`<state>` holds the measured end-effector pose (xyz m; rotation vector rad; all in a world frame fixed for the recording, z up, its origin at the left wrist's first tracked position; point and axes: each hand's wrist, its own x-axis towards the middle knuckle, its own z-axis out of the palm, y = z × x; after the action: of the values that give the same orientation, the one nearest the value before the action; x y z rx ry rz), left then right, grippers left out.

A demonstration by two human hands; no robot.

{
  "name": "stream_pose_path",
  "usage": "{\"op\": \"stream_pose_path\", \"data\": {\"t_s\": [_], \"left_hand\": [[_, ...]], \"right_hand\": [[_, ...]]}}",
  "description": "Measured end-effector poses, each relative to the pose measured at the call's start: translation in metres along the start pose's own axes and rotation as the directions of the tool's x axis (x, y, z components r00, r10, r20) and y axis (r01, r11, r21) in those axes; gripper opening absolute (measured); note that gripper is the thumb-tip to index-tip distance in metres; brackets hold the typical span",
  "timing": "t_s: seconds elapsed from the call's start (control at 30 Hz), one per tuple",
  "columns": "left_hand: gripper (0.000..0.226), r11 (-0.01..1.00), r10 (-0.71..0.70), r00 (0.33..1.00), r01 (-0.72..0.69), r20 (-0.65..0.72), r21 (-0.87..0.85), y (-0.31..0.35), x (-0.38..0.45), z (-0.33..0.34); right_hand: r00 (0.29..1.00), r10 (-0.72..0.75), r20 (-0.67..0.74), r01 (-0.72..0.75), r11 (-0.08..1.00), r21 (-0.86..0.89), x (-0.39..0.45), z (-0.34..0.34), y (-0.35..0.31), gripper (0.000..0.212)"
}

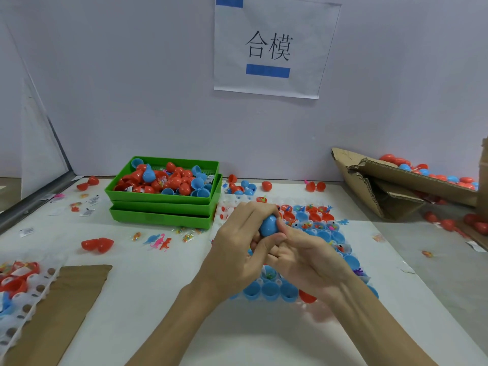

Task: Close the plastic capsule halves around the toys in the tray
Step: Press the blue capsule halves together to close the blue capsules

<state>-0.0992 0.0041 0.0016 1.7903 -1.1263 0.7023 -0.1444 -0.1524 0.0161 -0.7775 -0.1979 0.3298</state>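
While my two hands [266, 247] clamp together on the blue capsule [269, 225] (squeezing it closed, I judge), the tray [340, 249] waits at six o'clock beneath.

Factory packing bench — station sign [274, 48], capsule-filled green trays [163, 199], cartons [396, 186].

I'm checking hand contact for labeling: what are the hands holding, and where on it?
A blue capsule. The left hand wraps its left side, and the right hand pinches its lower right.
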Motion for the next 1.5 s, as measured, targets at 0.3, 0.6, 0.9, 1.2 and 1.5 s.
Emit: {"op": "stream_pose_path", "data": {"t_s": [0.3,0.6,0.9,1.2,1.5], "left_hand": [[0.044,0.939,-0.278,0.944,0.307,0.178,-0.157,-0.006,0.001,-0.005],[0.024,0.606,-0.605,0.779,0.586,0.166,-0.539,-0.005,0.006,-0.001],[0.027,0.368,-0.664,0.688,0.642,0.293,-0.673,-0.010,0.007,-0.007],[0.043,0.364,-0.689,0.653,0.688,0.316,-0.628,-0.008,0.007,-0.003],[0.041,0.048,-0.450,0.706,0.630,0.547,-0.775,-0.008,0.009,-0.012]], "right_hand": [[0.965,-0.186,-0.186,0.136,0.958,-0.254,0.005,0.000,0.004,0.028],[0.638,-0.734,0.233,0.148,-0.181,-0.972,0.007,-0.012,0.016,0.052],[0.675,-0.668,0.312,0.127,-0.311,-0.942,0.006,-0.010,0.019,0.049],[0.701,-0.642,0.310,0.058,-0.382,-0.922,0.006,-0.017,0.013,0.051],[0.705,-0.671,0.228,0.266,-0.047,-0.963,0.004,-0.005,0.013,0.053]]}}
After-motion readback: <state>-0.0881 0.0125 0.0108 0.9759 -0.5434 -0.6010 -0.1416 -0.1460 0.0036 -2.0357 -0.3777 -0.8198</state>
